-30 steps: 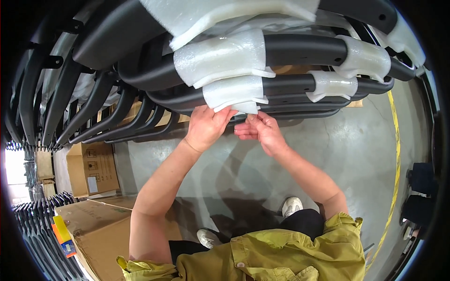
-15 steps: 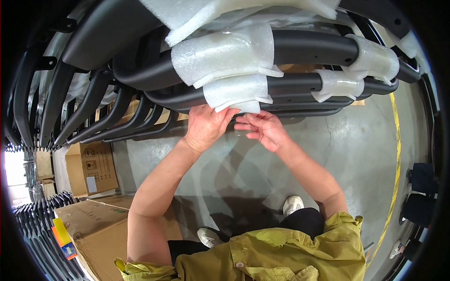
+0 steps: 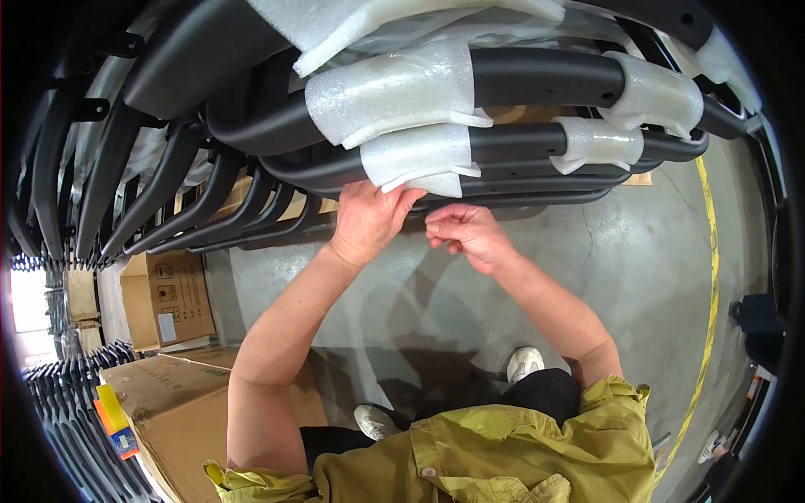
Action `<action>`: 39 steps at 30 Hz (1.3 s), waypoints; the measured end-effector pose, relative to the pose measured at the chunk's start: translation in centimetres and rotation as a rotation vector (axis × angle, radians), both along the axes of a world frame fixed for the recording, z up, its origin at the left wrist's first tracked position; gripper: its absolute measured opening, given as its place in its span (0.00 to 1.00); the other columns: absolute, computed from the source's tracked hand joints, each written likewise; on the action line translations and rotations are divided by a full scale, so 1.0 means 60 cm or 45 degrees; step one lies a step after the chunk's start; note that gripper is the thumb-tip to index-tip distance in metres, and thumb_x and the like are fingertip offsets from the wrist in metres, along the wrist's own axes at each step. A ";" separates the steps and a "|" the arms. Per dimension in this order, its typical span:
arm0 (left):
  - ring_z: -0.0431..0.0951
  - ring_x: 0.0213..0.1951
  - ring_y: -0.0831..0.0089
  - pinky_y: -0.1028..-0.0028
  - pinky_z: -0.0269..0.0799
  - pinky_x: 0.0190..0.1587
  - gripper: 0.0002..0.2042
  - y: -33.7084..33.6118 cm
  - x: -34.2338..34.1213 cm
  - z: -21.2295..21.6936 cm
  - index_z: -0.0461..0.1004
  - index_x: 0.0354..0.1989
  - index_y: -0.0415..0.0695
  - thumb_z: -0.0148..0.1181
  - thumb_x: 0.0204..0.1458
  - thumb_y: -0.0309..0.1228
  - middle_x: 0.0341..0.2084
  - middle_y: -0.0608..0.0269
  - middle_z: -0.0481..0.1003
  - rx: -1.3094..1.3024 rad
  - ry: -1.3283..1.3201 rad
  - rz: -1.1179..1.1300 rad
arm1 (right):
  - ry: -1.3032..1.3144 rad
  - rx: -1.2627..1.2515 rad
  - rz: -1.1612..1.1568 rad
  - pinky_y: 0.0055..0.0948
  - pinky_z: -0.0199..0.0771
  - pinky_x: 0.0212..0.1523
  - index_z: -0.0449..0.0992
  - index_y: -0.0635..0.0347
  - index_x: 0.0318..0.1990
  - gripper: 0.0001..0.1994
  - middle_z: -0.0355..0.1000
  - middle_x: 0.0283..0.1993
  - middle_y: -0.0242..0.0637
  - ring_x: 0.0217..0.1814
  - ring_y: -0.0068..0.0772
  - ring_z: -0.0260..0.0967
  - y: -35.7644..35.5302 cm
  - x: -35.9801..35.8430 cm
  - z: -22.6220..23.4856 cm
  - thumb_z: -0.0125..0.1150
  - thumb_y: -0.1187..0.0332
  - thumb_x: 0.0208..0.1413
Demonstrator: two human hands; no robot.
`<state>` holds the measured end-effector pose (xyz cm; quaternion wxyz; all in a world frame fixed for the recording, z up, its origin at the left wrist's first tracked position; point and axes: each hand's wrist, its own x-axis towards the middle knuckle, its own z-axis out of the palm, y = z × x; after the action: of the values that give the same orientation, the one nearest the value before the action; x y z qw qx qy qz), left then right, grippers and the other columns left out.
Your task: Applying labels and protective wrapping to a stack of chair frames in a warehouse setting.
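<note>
A worker's left hand (image 3: 366,220) grips the lower edge of a white foam wrap (image 3: 419,159) around one black tubular frame (image 3: 537,142) in a stack held overhead, fingers closed on foam and tube. The right hand (image 3: 465,235) hovers just right of it and a little lower, fingers curled loosely shut around nothing visible, close beneath the lowest tubes. Both forearms reach upward from the lower edge, elbows bent, wrists cocked back. The foam sits directly above the left fingers. The wrap could slip or unroll if that grip eases, baring the tube to scuffing. A cardboard box (image 3: 163,298) stands on the concrete floor (image 3: 637,277) well below and left.
</note>
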<state>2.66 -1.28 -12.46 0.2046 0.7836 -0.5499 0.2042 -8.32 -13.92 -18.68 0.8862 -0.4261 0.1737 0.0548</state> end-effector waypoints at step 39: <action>0.70 0.20 0.55 0.61 0.65 0.24 0.11 0.000 -0.008 0.012 0.67 0.29 0.42 0.53 0.43 0.37 0.17 0.54 0.70 0.114 0.163 0.109 | -0.353 -0.719 -0.440 0.14 0.60 0.19 0.72 0.65 0.28 0.06 0.68 0.21 0.30 0.20 0.14 0.60 0.067 -0.027 0.082 0.52 0.71 0.49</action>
<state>2.16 -1.27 -11.75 0.1952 0.8262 -0.5103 0.1373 -9.95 -9.92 -13.79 0.7448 -0.6218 0.1297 -0.2042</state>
